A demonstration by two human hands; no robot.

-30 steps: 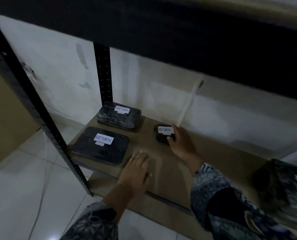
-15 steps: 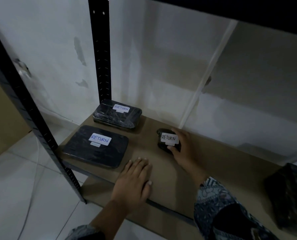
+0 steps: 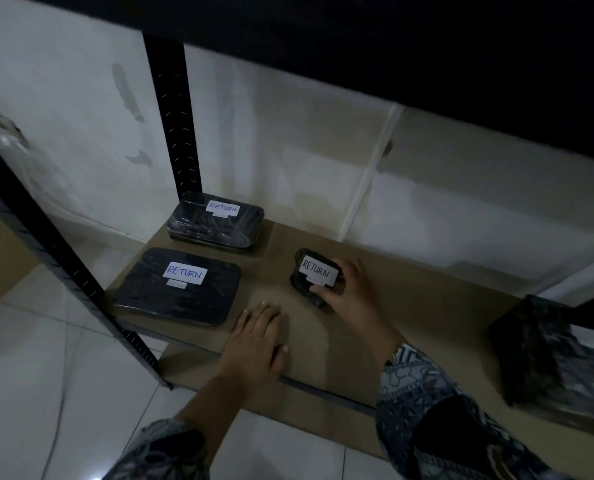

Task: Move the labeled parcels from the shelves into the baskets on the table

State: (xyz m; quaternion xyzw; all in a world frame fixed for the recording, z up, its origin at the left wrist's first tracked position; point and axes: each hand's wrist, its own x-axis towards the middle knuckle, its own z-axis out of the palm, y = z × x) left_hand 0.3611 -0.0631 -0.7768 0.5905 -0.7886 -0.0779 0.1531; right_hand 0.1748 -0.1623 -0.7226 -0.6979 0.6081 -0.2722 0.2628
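Black perforated metal upright [image 3: 63, 268] at far left. Flat black plastic-wrapped parcel with white RETURN label [image 3: 178, 287] on brown board shelf [image 3: 410, 306], front left; similar thicker wrapped parcel [image 3: 216, 221] behind it. Left hand [image 3: 255, 341] flat on shelf, fingers straight. Small black wrapped parcel labelled RETURN [image 3: 314, 277] on shelf, right hand [image 3: 352, 294] gripping it, fingers curled round. Bulky dark wrapped parcel [image 3: 545, 351] far right.

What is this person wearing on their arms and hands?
The left hand and right hand are bare, no gloves. Both arms wear blue-grey patterned fabric with dark patches: the right sleeve reaches the wrist, the left sleeve stops short, leaving the forearm uncovered.
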